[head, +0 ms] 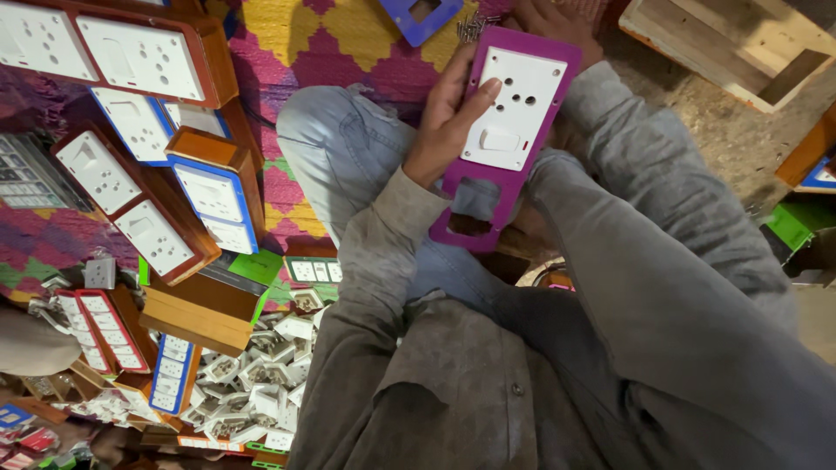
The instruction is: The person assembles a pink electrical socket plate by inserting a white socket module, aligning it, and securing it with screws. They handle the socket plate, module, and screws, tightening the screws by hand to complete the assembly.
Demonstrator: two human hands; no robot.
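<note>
My left hand point(448, 122) grips the left edge of a purple panel plate point(488, 196), thumb resting on the white socket-and-switch module point(512, 109) seated in its upper cutout. The plate's lower cutout is empty. My right hand point(549, 19) is at the plate's top edge, fingers curled there, mostly hidden behind the plate. The plate is held over my lap, above my jeans-clad knee point(340, 139).
Finished wooden switch boards with white modules point(131, 61) are stacked at left. A heap of loose white switch parts point(252, 383) lies at lower left. A blue plate point(420, 16) and small screws point(470, 28) lie on the patterned mat. A wooden box point(740, 48) stands at upper right.
</note>
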